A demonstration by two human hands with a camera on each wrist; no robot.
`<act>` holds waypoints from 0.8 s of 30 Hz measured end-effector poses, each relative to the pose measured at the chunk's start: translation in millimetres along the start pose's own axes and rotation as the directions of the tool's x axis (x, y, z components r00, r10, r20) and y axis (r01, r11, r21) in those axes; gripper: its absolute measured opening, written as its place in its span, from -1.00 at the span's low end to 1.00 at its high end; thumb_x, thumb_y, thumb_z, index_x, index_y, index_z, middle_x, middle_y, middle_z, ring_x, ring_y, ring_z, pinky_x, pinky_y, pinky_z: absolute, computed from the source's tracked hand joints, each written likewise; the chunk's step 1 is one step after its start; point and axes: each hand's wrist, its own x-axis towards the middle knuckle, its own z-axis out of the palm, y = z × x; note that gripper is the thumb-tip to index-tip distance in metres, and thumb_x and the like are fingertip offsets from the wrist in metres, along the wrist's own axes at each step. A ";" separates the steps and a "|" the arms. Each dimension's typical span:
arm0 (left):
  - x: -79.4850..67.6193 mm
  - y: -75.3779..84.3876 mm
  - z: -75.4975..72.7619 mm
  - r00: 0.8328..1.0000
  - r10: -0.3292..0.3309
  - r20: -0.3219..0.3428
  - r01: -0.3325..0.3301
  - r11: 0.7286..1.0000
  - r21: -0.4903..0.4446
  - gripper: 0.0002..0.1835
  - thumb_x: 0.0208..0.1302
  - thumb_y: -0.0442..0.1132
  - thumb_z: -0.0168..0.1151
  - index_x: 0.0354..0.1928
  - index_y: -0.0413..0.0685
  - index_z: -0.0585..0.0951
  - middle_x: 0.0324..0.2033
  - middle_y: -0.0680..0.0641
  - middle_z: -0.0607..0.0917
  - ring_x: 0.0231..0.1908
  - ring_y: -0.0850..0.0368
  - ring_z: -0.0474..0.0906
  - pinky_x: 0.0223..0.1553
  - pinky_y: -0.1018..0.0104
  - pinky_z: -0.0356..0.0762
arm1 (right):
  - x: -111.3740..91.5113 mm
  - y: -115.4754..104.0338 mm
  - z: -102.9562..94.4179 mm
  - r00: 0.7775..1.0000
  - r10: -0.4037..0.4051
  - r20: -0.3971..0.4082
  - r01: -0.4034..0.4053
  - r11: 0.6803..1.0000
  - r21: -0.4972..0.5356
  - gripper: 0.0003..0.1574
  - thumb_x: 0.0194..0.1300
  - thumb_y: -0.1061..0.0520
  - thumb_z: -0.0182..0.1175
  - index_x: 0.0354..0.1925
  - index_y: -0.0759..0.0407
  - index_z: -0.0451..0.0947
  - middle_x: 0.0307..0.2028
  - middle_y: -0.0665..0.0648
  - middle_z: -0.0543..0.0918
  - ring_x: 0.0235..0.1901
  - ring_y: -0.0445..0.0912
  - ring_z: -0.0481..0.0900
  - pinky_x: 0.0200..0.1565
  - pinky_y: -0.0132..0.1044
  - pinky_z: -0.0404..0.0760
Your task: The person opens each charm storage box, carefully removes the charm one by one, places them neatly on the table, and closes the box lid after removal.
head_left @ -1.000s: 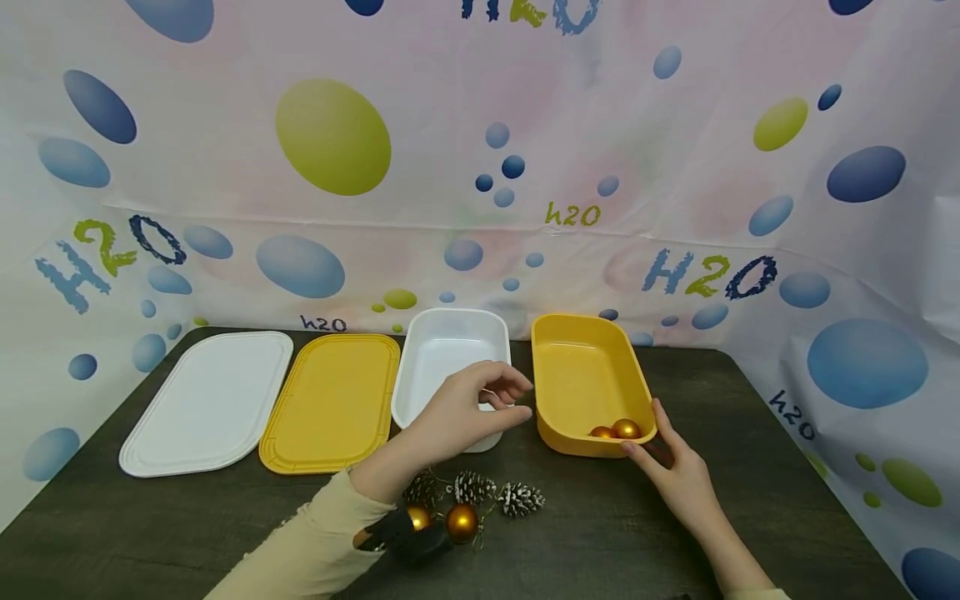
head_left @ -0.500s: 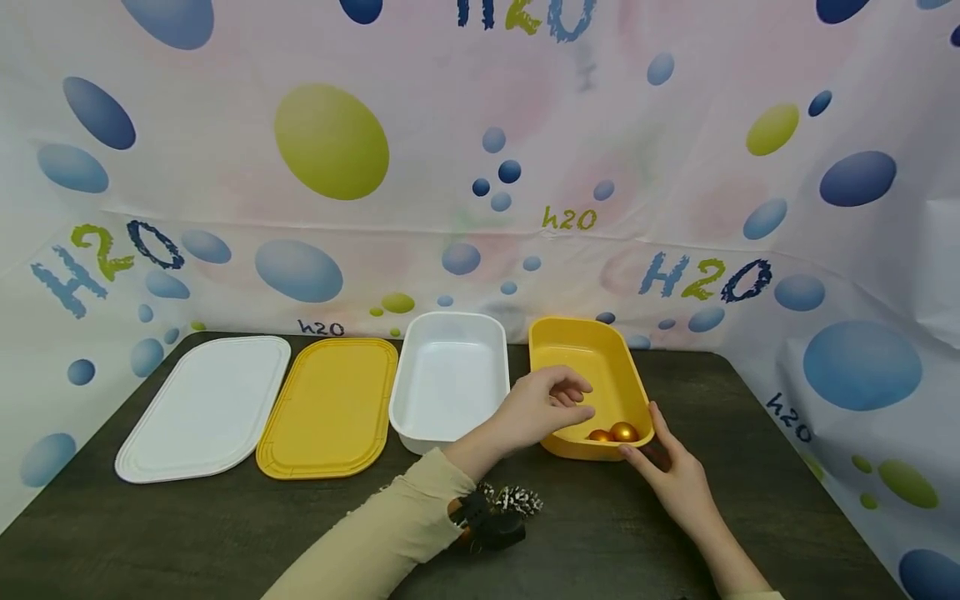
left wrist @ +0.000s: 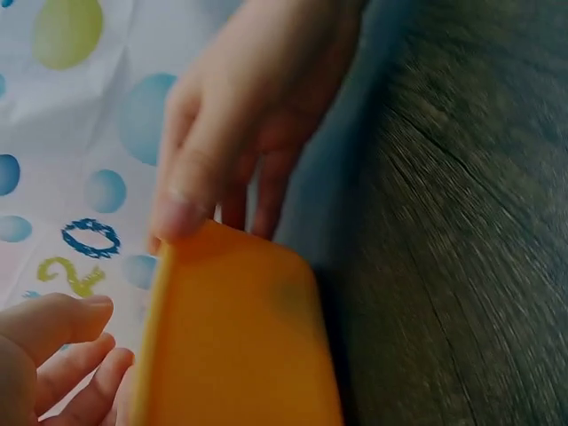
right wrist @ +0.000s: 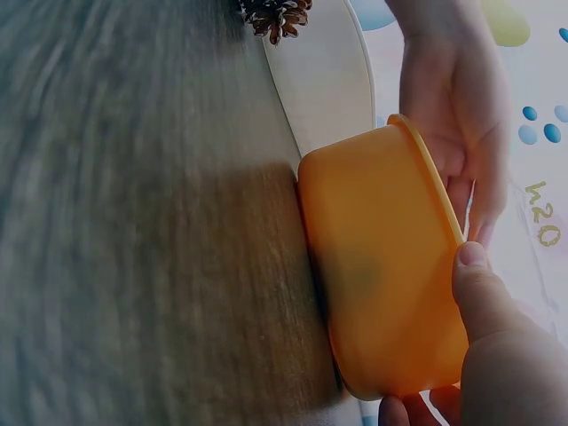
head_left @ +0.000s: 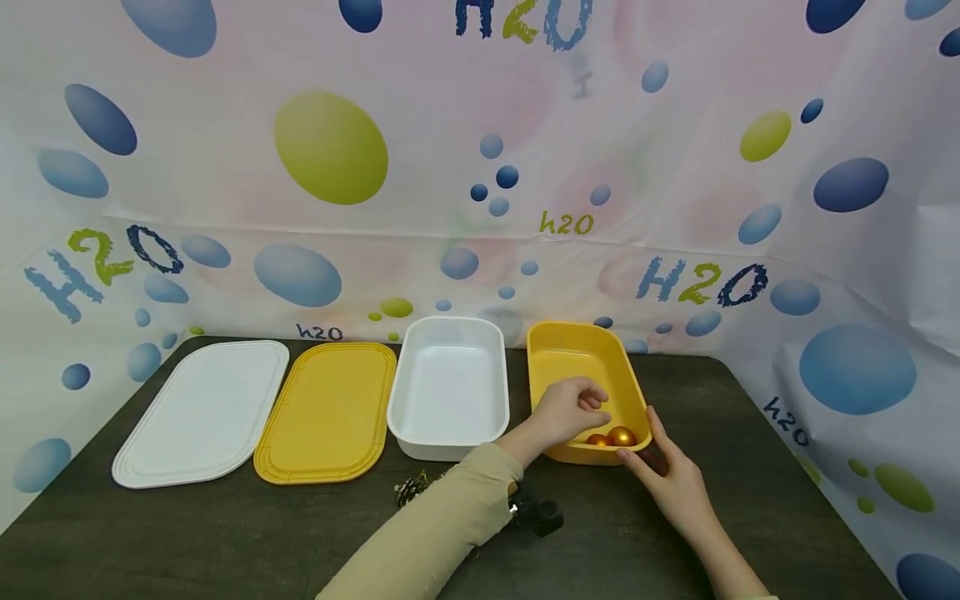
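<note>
A yellow plastic container (head_left: 577,362) stands at the right of the table, with two shiny gold balls (head_left: 621,437) at its near right corner. My right hand (head_left: 678,483) grips that corner, thumb on the rim and fingers against the outside, as the right wrist view of the container (right wrist: 390,266) also shows. Over the near part of the container hovers my left hand (head_left: 558,414), its fingers loosely bent and apart from the thumb. In the left wrist view, nothing shows between the fingers of the left hand (left wrist: 58,342).
A white container (head_left: 450,392) stands left of the yellow one. Further left lie a yellow lid (head_left: 326,417) and a white lid (head_left: 202,417). A pine cone (head_left: 411,488) peeks out by my left sleeve (head_left: 442,521), which hides the other decorations. A printed backdrop (head_left: 450,125) hangs behind.
My left hand has moved right, from in front of the white container to over the yellow one. Its sleeve now covers most of the pine cones. The right hand keeps its grip.
</note>
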 end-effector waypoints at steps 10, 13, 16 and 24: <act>4.4 -3.4 5.6 0.991 -0.004 0.134 -0.033 0.961 0.276 -0.67 0.13 -0.21 0.41 -0.09 -0.22 0.66 -0.25 -0.05 0.67 -0.32 0.26 0.49 -0.22 0.55 0.46 | 0.6 4.1 0.9 1.000 -0.021 -0.011 0.021 1.000 -0.012 0.06 0.29 -0.17 0.21 0.50 0.07 -0.13 0.40 0.35 0.10 0.29 0.28 0.22 0.05 -0.07 0.43; 5.6 -3.2 6.0 0.985 -0.013 0.172 -0.047 0.939 0.341 -0.64 0.11 -0.16 0.44 -0.09 -0.19 0.68 -0.25 -0.01 0.69 -0.30 0.26 0.52 -0.20 0.55 0.47 | 0.6 4.2 0.6 1.000 -0.023 -0.010 0.023 1.000 -0.022 0.06 0.29 -0.18 0.21 0.51 0.06 -0.13 0.41 0.35 0.07 0.31 0.30 0.17 0.06 -0.02 0.41; 6.7 -2.8 6.2 0.980 -0.028 0.198 -0.049 0.926 0.375 -0.67 0.11 -0.13 0.44 -0.13 -0.16 0.70 -0.32 0.03 0.68 -0.34 0.27 0.50 -0.23 0.56 0.46 | 0.5 4.6 0.9 0.999 -0.037 -0.015 0.037 0.999 -0.020 0.05 0.29 -0.16 0.22 0.51 0.03 -0.13 0.42 0.35 0.05 0.32 0.31 0.13 0.07 0.02 0.40; 10.4 -3.4 7.4 0.971 -0.037 0.236 -0.070 0.901 0.428 -0.74 0.13 -0.11 0.41 -0.20 -0.11 0.74 -0.41 0.09 0.68 -0.41 0.30 0.45 -0.31 0.58 0.40 | 0.4 5.9 0.7 0.997 -0.069 -0.020 0.069 0.998 -0.011 0.04 0.30 -0.12 0.23 0.50 -0.04 -0.15 0.44 0.26 -0.01 0.35 0.27 0.10 0.06 -0.02 0.37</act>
